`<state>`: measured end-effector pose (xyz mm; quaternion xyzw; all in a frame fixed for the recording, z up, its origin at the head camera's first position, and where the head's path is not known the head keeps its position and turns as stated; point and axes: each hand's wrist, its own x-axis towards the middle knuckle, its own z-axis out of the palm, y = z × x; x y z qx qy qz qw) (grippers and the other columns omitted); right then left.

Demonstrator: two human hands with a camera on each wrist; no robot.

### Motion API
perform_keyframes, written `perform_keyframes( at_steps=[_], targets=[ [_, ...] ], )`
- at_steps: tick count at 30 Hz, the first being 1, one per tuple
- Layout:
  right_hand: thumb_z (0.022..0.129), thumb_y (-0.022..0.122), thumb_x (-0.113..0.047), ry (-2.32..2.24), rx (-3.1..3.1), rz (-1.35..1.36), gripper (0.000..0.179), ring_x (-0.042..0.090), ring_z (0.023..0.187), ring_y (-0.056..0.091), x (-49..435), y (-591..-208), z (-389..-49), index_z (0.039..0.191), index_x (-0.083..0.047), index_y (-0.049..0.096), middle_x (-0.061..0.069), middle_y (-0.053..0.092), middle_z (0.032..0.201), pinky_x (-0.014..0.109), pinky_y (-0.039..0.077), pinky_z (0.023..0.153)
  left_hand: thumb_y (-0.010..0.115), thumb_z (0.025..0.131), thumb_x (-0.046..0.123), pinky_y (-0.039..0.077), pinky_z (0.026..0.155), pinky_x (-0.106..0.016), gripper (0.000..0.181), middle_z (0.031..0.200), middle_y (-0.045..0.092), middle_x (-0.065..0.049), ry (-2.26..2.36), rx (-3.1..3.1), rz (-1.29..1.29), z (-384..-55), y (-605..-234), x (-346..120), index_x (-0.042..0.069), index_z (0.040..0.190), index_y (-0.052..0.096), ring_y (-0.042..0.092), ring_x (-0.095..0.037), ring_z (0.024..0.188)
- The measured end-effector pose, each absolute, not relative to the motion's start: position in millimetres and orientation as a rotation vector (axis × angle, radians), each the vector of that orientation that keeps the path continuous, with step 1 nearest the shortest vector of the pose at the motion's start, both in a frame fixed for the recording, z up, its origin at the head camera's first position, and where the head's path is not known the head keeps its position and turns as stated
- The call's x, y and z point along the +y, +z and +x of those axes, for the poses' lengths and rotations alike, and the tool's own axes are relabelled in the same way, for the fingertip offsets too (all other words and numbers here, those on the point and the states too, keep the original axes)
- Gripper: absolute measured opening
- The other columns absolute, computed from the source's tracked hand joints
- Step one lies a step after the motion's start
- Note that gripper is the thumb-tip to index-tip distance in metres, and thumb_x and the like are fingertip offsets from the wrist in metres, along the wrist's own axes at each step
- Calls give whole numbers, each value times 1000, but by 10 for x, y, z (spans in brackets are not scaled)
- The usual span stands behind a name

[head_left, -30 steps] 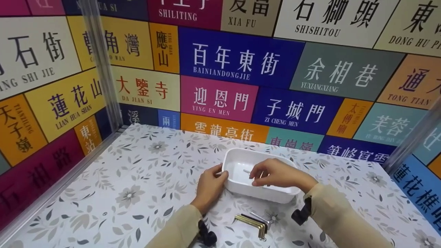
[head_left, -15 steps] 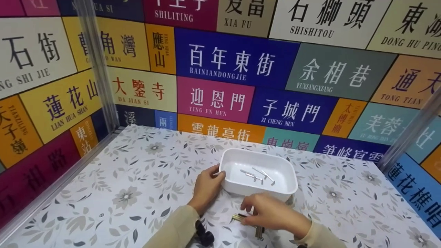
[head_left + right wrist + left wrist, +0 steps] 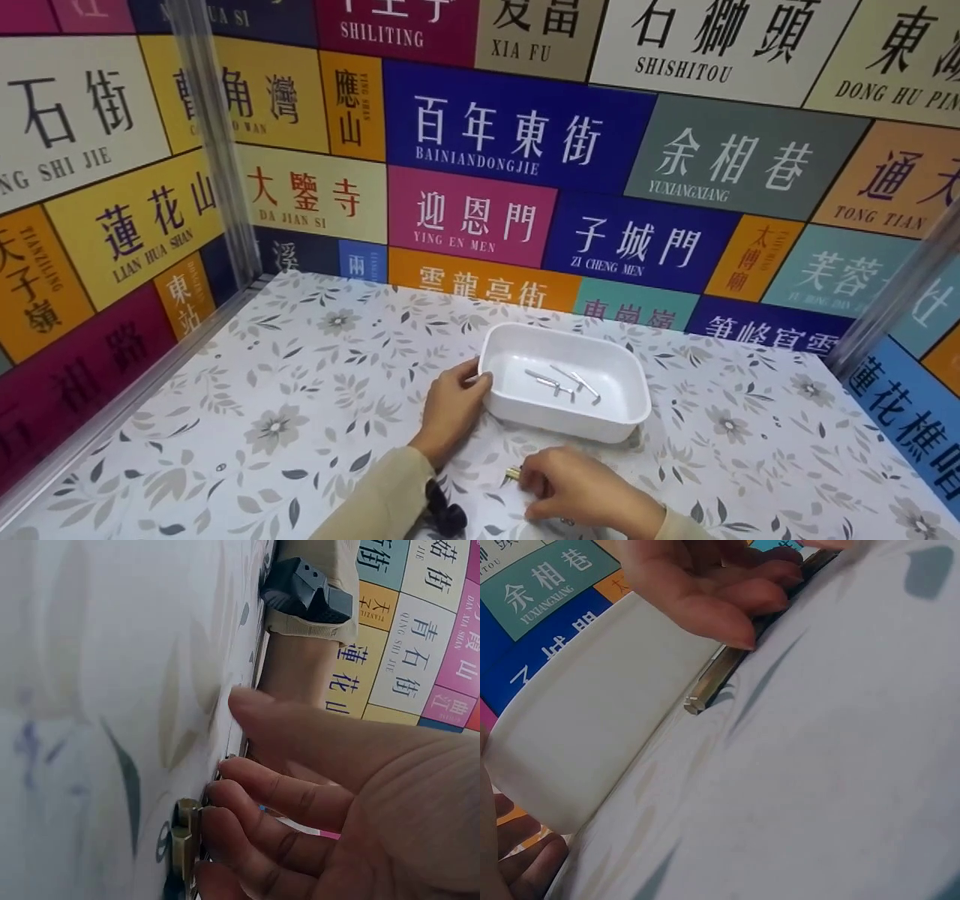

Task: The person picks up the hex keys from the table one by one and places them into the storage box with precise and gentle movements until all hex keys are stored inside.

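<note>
A white plastic box [image 3: 566, 427] stands on the table, with several silver hex keys [image 3: 589, 386] lying on its floor. My left hand [image 3: 450, 405] grips the box at its left end, thumb over the rim. In front of the box, my right hand [image 3: 574, 487] reaches down over brass-coloured hex keys [image 3: 513, 473], mostly hidden beneath it. The right wrist view shows bent fingers [image 3: 259, 829] touching or close to the brass hex keys [image 3: 180, 847], the thumb standing apart. One brass key's end [image 3: 709, 682] lies on the cloth in the left wrist view.
A floral-patterned cloth covers the table [image 3: 277, 427]. Panels printed with place names [image 3: 510, 127] form walls behind and at both sides. Clear plastic edging [image 3: 221, 165] runs up the left corner.
My right hand has left the inside of the box and moved down towards me to the brass hex keys. Silver hex keys now show in the box. The left hand stays at the rim.
</note>
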<state>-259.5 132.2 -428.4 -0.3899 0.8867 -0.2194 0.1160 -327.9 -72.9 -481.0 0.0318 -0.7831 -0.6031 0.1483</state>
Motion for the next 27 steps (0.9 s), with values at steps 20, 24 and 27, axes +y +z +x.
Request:
perform_keyframes(
  at_steps=[20, 24, 27],
  targets=[
    [79, 80, -11, -781, 2728, -1077, 11, -5, 63, 50, 1356, -4377, -2679, 81, -13, 70, -8, 65, 70, 19, 45, 60, 65, 91, 33, 53, 103, -39, 48, 122, 75, -8, -1733, -2256, 102, -3247, -4825, -737, 10, 133, 67, 72, -20, 111],
    [83, 80, -15, -796, 2740, -1048, 10, -5, 63, 51, 1379, -4390, -2710, 84, -12, 70, -7, 67, 71, 20, 45, 60, 65, 91, 32, 53, 104, -40, 47, 123, 74, -8, -1729, -2264, 104, -3248, -4816, -729, 11, 133, 67, 72, -20, 111],
    [82, 80, -15, -783, 2748, -1053, 11, -3, 66, 53, 1398, -4391, -2740, 87, -10, 71, -5, 68, 75, 21, 47, 63, 65, 91, 32, 53, 103, -40, 47, 123, 74, -8, -1720, -2268, 93, -3255, -4812, -728, 11, 133, 67, 72, -21, 111]
  ],
)
